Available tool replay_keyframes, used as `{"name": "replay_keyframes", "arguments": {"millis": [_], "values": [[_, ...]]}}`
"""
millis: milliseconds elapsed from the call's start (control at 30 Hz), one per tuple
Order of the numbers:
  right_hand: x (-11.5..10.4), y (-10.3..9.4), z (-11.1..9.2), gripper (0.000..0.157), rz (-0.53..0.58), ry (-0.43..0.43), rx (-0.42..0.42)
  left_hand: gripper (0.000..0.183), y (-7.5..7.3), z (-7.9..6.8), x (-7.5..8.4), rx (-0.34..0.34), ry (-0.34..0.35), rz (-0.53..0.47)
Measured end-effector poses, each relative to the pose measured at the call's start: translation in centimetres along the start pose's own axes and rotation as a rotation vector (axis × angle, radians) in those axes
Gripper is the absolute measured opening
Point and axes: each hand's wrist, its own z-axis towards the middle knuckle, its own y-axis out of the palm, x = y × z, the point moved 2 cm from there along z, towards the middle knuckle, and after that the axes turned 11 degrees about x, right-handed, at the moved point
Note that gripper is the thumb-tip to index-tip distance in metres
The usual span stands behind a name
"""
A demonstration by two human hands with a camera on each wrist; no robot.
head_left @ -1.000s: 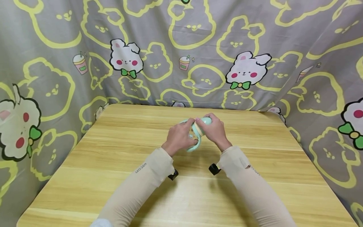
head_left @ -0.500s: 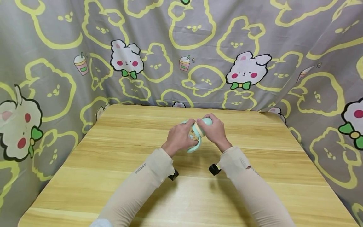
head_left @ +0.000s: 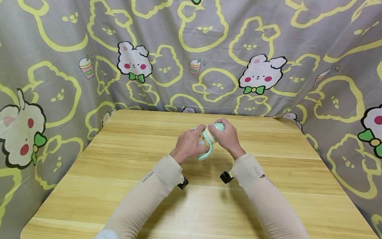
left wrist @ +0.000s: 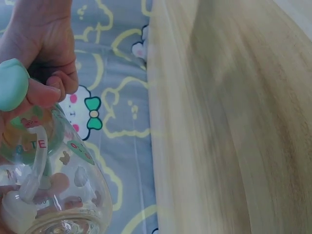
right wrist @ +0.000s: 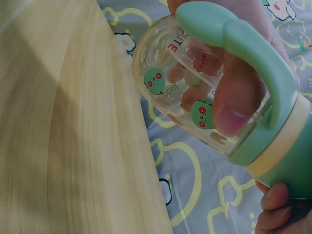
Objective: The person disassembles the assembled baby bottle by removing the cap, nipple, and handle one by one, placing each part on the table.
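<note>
A child's straw cup (head_left: 204,142) is held tilted above the table, its lid end up and to the right. Its clear body (right wrist: 170,105) carries printed cartoon faces, with mint-green handles (right wrist: 251,48) and a cream ring (right wrist: 280,139) below the mint lid (head_left: 219,126). My left hand (head_left: 188,144) grips the body, its thumb (right wrist: 239,102) reaching through a handle. The right hand (head_left: 228,136) wraps round the lid, thumb close to the ring. Inside the body a straw (left wrist: 39,156) with a white weighted end shows in the left wrist view.
A wood-grain table (head_left: 143,139) spreads below both hands. A grey curtain (head_left: 167,30) with yellow outlines and rabbit faces hangs along the back and both sides. A small black camera piece (head_left: 226,177) sticks out under the right wrist, another (head_left: 183,183) under the left.
Both hands keep the same grip on the cup. Its lid end and the right hand have shifted very slightly to the right, while the whole view has drifted a little.
</note>
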Motion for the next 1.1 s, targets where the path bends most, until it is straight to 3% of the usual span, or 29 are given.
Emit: {"name": "replay_keyframes", "arguments": {"millis": [1100], "values": [[-0.01,-0.53,-0.01,0.034,0.026,0.002,-0.028,0.059,-0.07,0.2,-0.08,-0.022,-0.006,-0.053]]}}
